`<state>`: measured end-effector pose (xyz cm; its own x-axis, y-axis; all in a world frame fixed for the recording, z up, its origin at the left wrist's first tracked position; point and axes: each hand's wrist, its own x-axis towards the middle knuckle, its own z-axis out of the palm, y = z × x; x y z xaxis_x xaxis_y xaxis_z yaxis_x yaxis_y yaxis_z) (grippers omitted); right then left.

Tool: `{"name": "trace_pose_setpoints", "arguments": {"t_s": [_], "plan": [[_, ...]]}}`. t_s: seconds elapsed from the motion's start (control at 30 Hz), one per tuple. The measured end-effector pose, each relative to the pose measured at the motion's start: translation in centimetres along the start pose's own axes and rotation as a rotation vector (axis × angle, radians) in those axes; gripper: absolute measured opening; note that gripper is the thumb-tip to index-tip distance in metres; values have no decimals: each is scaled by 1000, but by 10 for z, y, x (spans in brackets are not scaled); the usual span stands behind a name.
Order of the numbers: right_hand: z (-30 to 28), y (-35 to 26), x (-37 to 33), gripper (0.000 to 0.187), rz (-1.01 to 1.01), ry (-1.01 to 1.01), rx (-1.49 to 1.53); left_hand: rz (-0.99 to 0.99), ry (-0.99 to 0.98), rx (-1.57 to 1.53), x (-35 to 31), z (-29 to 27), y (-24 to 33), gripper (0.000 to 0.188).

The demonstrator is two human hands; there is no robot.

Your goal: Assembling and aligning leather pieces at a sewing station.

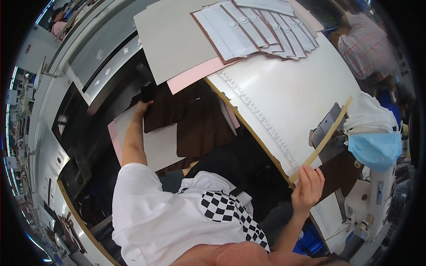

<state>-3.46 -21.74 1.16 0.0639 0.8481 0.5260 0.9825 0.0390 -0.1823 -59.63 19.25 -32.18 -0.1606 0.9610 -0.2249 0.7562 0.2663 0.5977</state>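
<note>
My left hand [144, 106] reaches down to the left and is closed on the edge of a dark brown fabric piece [164, 111]. More dark brown pieces [199, 128] lie beside it, over a light grey sheet [166, 146] with pink sheets [114, 135] at its edge. On the right, my right hand [308, 188] is at the front edge of the white table, with its fingers bent around the lower end of a long tan strip [326, 139]. That strip slants up and away across the tabletop, past a grey phone-like slab [326, 124].
A white table [284, 93] bears a printed ruler scale. Fanned white panels with brown borders [230, 33] lie at its far end, by a large grey sheet [173, 40]. A white sewing machine [372, 195] with a blue mask [375, 148] stands right. Another person [368, 46] sits beyond.
</note>
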Motion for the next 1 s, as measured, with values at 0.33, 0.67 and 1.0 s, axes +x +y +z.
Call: {"name": "trace_pose_setpoints", "arguments": {"t_s": [0.33, 0.67, 1.0], "plan": [[-11, 72, -35, 41, 607, -187, -121, 597, 988, -106, -142, -23, 200, 31], [-5, 19, -27, 41, 375, -276, -63, 1330, -340, 213, -73, -37, 525, 40], [-10, 66, -15, 35, 169, -115, -27, 1290, -470, 413, -44, -42, 570, 29]]}}
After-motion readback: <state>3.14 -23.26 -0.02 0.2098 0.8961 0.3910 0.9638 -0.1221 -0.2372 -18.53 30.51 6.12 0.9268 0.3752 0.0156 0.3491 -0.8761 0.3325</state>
